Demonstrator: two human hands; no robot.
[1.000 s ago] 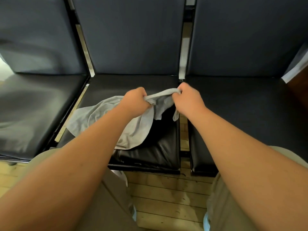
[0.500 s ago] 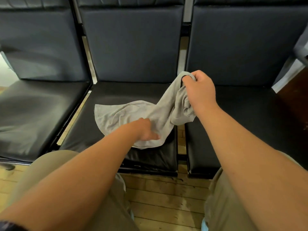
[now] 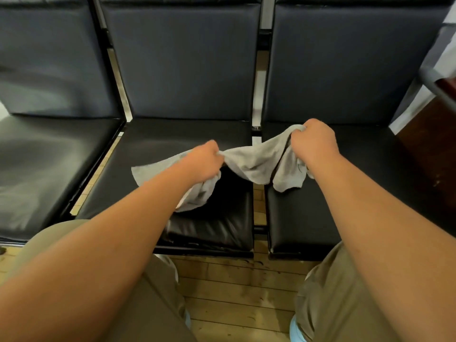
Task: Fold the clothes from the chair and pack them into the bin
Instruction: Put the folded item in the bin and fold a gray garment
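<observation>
Here the left hand (image 3: 202, 161) and right hand (image 3: 313, 141) each clutch a bunched end of a grey cloth (image 3: 256, 164), which sags between them just above two black padded chairs (image 3: 172, 137). A loose flap hangs under the left hand onto the seat. Dark chair backs (image 3: 182, 62) rise beyond the hands, and a worn wooden floor (image 3: 234, 292) lies below the forearms.
</observation>
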